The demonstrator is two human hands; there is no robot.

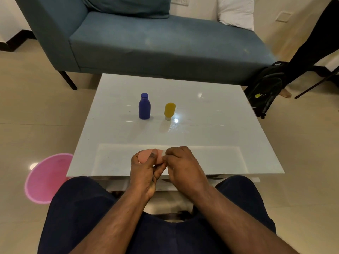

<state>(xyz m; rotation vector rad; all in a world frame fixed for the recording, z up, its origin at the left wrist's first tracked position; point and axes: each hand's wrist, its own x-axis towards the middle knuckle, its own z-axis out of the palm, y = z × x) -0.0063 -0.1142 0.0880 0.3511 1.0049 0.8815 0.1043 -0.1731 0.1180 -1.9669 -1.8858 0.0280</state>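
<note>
There is one view only, a wide-angle camera worn on the person's head. It looks forward and steeply down from just behind the near edge of the table point(220, 125). It sits close, so the left hand point(145, 167), the right hand point(183, 165) and the person's lap fill the lower half. The table's far edge and the sofa point(165, 43) beyond it reach the top. The lens splays the table's side edges outward.

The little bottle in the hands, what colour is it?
The little bottle is salmon pink, with a whitish cap; the head view shows it best.
</note>
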